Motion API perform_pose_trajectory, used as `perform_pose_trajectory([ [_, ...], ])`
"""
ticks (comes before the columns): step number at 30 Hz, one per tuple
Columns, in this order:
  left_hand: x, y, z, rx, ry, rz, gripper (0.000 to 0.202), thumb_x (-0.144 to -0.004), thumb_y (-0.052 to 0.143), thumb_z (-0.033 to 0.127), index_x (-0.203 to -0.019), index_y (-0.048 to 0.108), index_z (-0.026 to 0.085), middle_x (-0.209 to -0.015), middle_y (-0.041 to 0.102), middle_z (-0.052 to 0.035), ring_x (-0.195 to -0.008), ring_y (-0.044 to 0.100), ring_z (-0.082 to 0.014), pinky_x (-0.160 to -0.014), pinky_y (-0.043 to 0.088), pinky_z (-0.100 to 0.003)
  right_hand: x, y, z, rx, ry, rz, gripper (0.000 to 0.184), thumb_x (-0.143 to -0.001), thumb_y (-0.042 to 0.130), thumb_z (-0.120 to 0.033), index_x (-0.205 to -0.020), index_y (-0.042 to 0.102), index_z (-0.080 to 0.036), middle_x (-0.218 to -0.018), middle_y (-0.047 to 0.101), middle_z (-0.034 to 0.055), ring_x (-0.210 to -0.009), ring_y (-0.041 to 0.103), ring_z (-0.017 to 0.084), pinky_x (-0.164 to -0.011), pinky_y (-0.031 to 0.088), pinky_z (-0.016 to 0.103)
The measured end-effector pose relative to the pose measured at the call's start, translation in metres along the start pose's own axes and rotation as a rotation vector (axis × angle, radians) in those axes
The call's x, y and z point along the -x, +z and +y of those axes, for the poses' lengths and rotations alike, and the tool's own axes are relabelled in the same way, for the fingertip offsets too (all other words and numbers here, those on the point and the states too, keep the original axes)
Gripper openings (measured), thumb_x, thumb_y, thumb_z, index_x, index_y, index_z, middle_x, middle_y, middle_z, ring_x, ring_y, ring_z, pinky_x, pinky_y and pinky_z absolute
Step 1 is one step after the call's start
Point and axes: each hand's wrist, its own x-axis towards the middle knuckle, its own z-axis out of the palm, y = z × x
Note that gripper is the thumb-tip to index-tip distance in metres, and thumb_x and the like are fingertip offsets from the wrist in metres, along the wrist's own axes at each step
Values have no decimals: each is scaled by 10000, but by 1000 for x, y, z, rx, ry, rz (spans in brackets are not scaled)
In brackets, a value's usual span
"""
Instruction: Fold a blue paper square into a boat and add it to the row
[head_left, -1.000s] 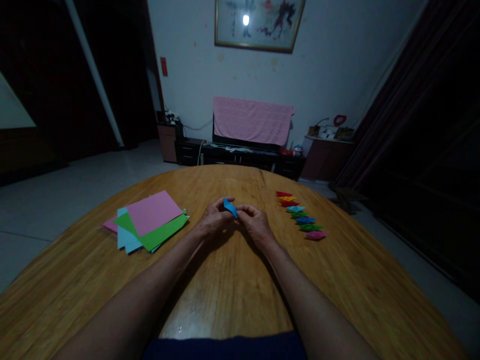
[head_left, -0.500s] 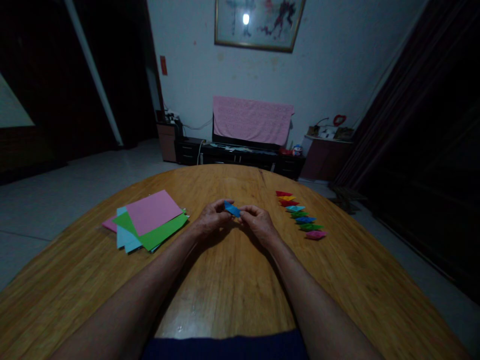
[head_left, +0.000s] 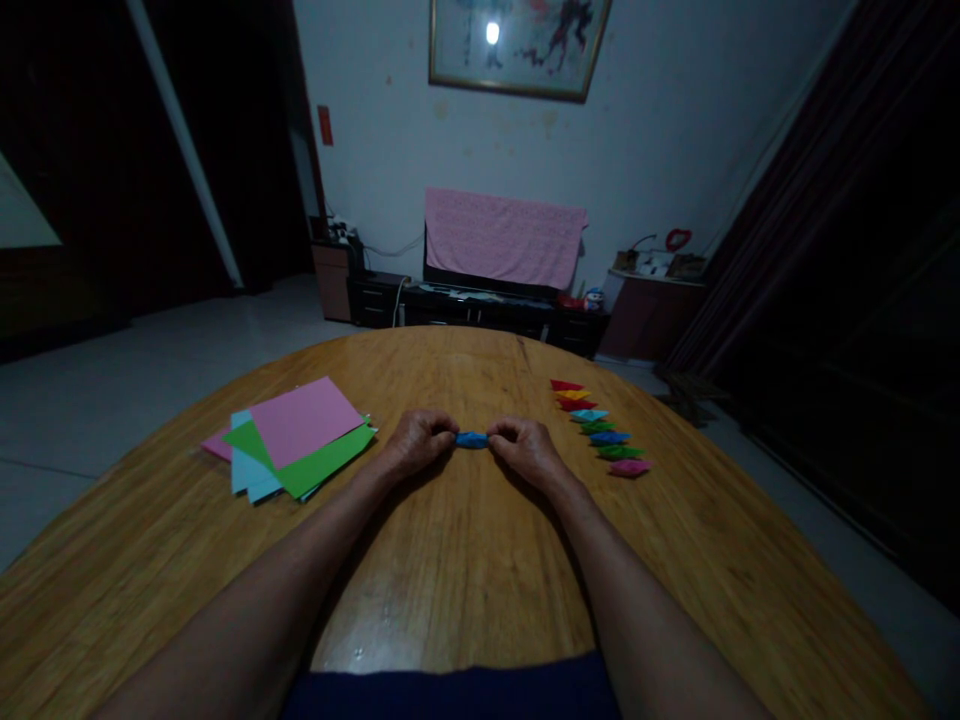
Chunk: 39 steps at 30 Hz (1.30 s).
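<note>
A small blue folded paper boat [head_left: 472, 440] is stretched level between my two hands over the middle of the table. My left hand [head_left: 421, 440] pinches its left tip, and my right hand [head_left: 525, 447] pinches its right tip. The fingertips cover both ends of the boat. To the right lies a slanting row of several small folded paper boats, from a red boat [head_left: 566, 386] at the far end, past a blue boat [head_left: 609, 438], to a pink boat [head_left: 629, 468] nearest me.
Left of my hands lies a loose pile of paper sheets, with a pink sheet [head_left: 307, 420] over a green sheet [head_left: 330, 465] and light blue ones. Everything rests on a round wooden table [head_left: 465, 570]. Beyond it stands a low black cabinet [head_left: 480, 312].
The blue boat was tilted and held close between the fingers. It is now level and lower, with my hands drawn slightly apart to its two ends.
</note>
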Motion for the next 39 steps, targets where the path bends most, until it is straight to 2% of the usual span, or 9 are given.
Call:
perform_pose_trajectory([
  [5, 1, -3, -1, -100, 52, -52, 170, -716, 605, 163, -776, 756, 212, -689, 684, -16, -650, 581, -145, -626, 404, -233, 1, -5, -2, 80, -25, -60, 138, -722, 583, -192, -690, 717, -206, -645, 667, 2, -625, 582, 176, -605, 403, 271],
  [13, 1, -11, 12, -308, -29, -256, 213, -760, 552, 194, -879, 725, 157, -723, 663, 0, -659, 558, -126, -635, 406, -229, 1, -9, -8, 257, -91, -146, 146, -756, 576, -147, -766, 722, -160, -731, 688, 26, -702, 600, 158, -640, 404, 238],
  [24, -2, -9, 11, -346, -4, -263, 212, -768, 551, 182, -875, 731, 147, -807, 702, -34, -746, 605, -146, -685, 425, -237, 1, -10, -12, 296, -145, -157, 153, -777, 565, -142, -750, 716, -160, -744, 688, 30, -703, 598, 147, -656, 407, 229],
  [31, 0, -9, 10, -314, -2, -260, 202, -768, 551, 212, -870, 713, 148, -729, 661, -11, -672, 566, -127, -634, 404, -233, 1, -8, -9, 279, -110, -151, 149, -766, 567, -148, -751, 714, -164, -719, 682, 21, -673, 595, 144, -634, 402, 230],
  [39, 1, -15, 15, -304, -75, -282, 200, -764, 545, 236, -861, 696, 146, -677, 617, 9, -601, 512, -110, -587, 382, -230, 2, -9, -10, 273, -122, -148, 152, -755, 553, -137, -717, 700, -154, -685, 660, 13, -650, 580, 132, -604, 384, 221],
])
